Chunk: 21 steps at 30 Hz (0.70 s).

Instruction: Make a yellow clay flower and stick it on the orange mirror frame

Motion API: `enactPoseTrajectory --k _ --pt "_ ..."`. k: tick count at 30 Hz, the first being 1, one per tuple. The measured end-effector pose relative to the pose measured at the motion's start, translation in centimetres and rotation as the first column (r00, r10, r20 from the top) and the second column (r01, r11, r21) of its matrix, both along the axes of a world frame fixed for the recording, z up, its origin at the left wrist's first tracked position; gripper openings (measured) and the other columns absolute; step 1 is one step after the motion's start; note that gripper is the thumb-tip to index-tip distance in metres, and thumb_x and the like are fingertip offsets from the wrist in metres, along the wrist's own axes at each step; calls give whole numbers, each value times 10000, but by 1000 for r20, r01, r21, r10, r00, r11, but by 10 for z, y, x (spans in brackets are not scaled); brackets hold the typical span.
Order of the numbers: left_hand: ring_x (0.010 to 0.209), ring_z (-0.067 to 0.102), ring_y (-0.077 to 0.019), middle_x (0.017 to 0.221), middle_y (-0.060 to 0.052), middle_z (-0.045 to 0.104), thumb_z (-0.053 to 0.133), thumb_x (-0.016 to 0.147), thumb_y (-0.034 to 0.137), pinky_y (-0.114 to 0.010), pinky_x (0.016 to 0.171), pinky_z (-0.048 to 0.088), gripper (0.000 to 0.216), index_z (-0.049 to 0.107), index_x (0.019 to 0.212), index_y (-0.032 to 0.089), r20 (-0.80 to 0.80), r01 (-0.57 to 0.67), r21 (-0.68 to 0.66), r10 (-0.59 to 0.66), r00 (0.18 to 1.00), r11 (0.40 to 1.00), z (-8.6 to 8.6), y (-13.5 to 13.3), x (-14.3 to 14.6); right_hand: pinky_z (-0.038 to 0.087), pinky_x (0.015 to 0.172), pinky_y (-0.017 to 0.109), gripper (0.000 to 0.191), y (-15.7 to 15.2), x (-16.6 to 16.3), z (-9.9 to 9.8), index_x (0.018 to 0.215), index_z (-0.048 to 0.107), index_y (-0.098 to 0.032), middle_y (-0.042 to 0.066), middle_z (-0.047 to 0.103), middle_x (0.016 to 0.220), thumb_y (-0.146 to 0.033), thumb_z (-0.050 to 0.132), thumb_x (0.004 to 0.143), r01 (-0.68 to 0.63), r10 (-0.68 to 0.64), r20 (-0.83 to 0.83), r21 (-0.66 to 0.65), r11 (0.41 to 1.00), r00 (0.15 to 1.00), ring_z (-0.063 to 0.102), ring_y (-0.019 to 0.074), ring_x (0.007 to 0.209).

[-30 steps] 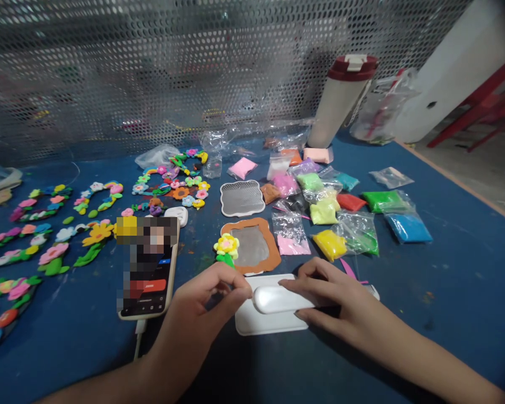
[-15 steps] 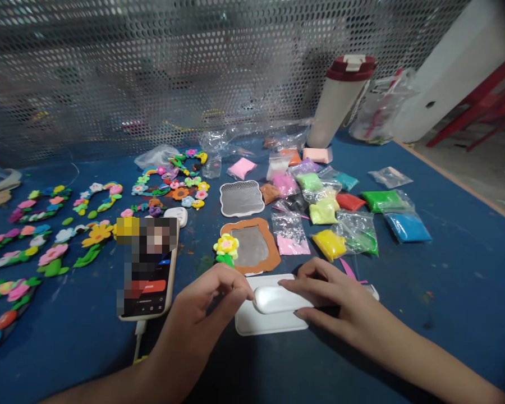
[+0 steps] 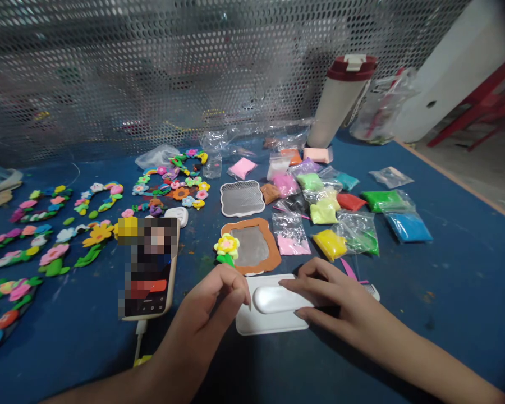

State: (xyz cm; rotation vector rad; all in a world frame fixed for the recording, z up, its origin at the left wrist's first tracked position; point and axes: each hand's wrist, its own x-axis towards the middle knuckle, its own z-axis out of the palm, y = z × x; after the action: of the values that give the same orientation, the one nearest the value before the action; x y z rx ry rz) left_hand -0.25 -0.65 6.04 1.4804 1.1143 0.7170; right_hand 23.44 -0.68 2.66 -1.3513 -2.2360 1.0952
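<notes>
Gripping in head view: right hand (image 3: 340, 297) has thumb and fingers along the two sides of a white oblong piece (image 3: 273, 300), which lies on a white board (image 3: 261, 326) between the hands. Left hand (image 3: 214, 303) is curled, fingertips bunched just beside the piece's free end; can't tell if they pinch anything or touch it.

Progress, my read: partway. Just beyond the board, one frame (image 3: 272, 252) has its brown border on, plus one flower (image 3: 226, 246) with a green leaf at the corner nearest the left hand. Rest of that border is plain, so decoration looks mostly undone. Farther out, a second frame (image 3: 242, 197) is bare, no border on it. Left of the left hand, past the phone (image 3: 154, 300), flower-trimmed rings (image 3: 118, 189) look complete.

Materials: oblong piece is glossy, hard-looking, round-ended; far end hidden by the right hand. Board is flat, pale, round-cornered. Brown border looks matte, soft, clay-like, wavy outside, uneven inside, around a dull grey center. Flower is puffy, layered yellow and pink. Beyond the right hand: crinkly clear packets of soft-looking stuff, incl. a plump yellow packet (image 3: 329, 244) and a flatter blue packet (image 3: 410, 225).
</notes>
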Motion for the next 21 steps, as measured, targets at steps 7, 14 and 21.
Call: enactPoseTrajectory --k 7,14,21 --pt "715 463 -112 751 36 495 414 934 358 -230 669 358 252 480 742 209 15 7 33 -7 1000 999 0 2 -1 446 816 316 320 1 0 -2 1168 583 -269 57 453 1021 -188 533 862 -5 5 -1 2 1000 1000 504 166 949" --pt "728 447 -121 753 29 474 439 916 397 -241 657 350 253 479 753 208 64 60 30 -62 996 998 -2 -4 -3 455 824 323 336 0 1 -3 1207 554 -285 64 458 1024 -210 508 883 -31 30 30 52 998 999 513 169 943" --pt "747 422 -137 811 -4 476 386 919 280 -261 710 365 178 449 776 193 -136 344 -33 -345 929 938 4 -11 1 467 667 315 431 -2 3 -7 1329 449 -298 98 522 991 -190 430 911 -235 162 230 342 910 960 530 182 811"
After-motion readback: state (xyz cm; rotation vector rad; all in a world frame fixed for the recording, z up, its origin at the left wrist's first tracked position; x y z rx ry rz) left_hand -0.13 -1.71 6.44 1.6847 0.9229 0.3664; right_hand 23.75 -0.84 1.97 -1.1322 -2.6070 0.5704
